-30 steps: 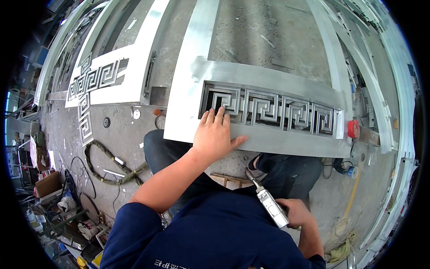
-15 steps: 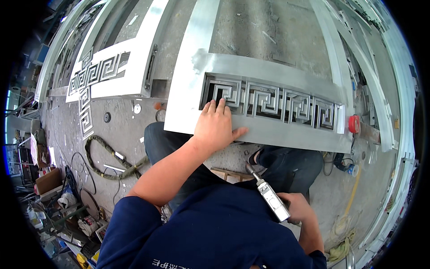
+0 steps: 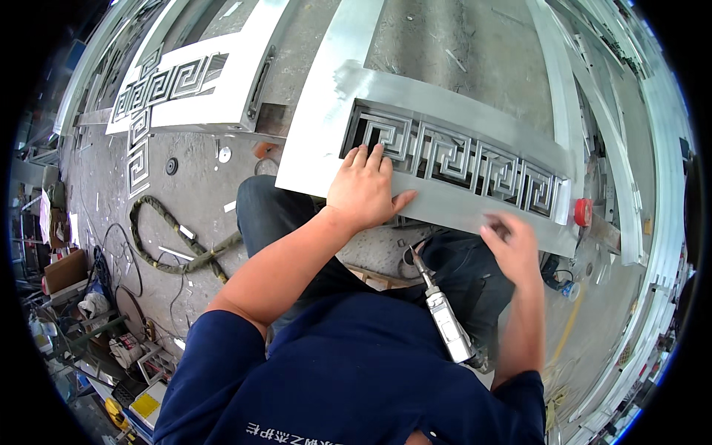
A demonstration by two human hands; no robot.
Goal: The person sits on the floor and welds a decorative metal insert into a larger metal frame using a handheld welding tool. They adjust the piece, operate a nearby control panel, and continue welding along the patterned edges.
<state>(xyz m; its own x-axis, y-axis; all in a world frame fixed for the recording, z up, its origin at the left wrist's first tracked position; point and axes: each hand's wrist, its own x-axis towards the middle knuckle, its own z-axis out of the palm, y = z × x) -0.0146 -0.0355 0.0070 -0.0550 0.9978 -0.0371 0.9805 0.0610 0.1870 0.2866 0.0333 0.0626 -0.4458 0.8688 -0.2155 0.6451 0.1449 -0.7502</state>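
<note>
A silver metal door-like frame (image 3: 311, 159) lies across my knees, with a Greek-key lattice panel (image 3: 445, 159) set in its near opening. My left hand (image 3: 362, 185) rests flat on the frame's near rail, fingertips at the left end of the lattice, fingers stretched out. My right hand (image 3: 513, 245) is raised over the frame's near edge, right of centre. Its fingers are curled and smeared by motion, and whether it holds anything small is unclear. A silver welding gun (image 3: 447, 322) with a narrow nozzle leans on my lap, nozzle pointing away from me.
A second frame with key-pattern lattice (image 3: 167, 85) stands at left. On the floor lie a sleeved hose (image 3: 196, 263) and a black disc (image 3: 172, 166). A red round object (image 3: 584, 212) sits at the frame's right end. Cluttered tools and a cardboard piece (image 3: 65, 271) fill the lower left.
My right hand has left the welding gun and come up to the frame's near edge. The gun has stayed on my lap. My left hand keeps its place on the frame; the view has shifted slightly.
</note>
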